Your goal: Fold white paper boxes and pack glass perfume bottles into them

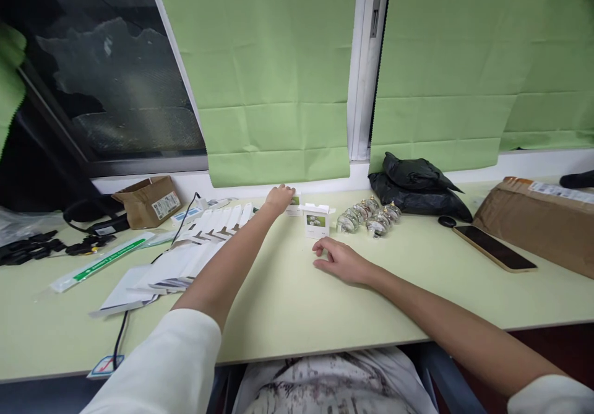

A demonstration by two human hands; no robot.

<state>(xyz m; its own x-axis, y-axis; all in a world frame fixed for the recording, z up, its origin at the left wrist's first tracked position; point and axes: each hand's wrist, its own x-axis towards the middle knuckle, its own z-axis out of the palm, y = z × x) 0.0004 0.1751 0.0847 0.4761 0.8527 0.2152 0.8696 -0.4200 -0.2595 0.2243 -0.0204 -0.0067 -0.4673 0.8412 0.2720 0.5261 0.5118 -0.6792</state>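
The left hand [279, 198] was extended to the rear of the bench [288, 302] and laid on the left end of a small box [294, 202] that stood close to the wall. The fingers were curled over the box, but it could not be told whether it was actually gripped. The right hand [341, 259] was rested palm down on the bench with the fingers loosely bent and nothing held. Just beyond it, an open box [317, 222] was stood upright with its top flaps raised, just beside the small box. A fan of flat cartons [204, 244] was laid beneath and to the left of the left forearm. A cluster of wrapped glass pieces [369, 217] was set to the right of the open box, near it but apart.

Hazards, as judged:
- The open box could be toppled if brushed by the left hand, because the two boxes stood so close.
- The cartons could be swept out of order by the forearm above them.
- The glass pieces could be knocked and rolled by an outward swing of the right hand.
- The cable [119, 336] under the cartons could be snagged by the sleeve.
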